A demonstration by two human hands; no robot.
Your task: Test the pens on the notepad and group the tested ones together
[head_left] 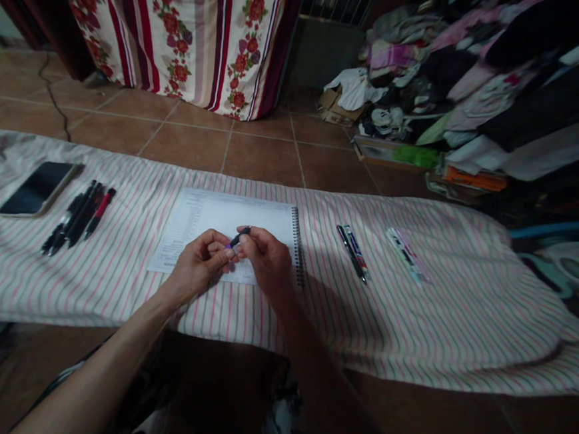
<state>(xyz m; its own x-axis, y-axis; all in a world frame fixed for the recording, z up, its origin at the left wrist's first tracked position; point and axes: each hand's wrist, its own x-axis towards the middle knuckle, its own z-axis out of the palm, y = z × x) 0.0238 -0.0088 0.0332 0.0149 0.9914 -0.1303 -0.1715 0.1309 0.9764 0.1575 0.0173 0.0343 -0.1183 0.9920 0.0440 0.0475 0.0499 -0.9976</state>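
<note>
Both my hands meet over a spiral notebook lying on a striped cloth. My left hand and my right hand are both closed on one dark pen with a purple end. The left fingers pinch its lower purple end and the right fingers grip its upper part. The pen is tilted, its dark tip pointing up and to the right above the page.
A phone and several dark and red pens lie at the left of the cloth. Two pens and a pale pen packet lie to the right. A floral curtain and piled clothes stand beyond on the tiled floor.
</note>
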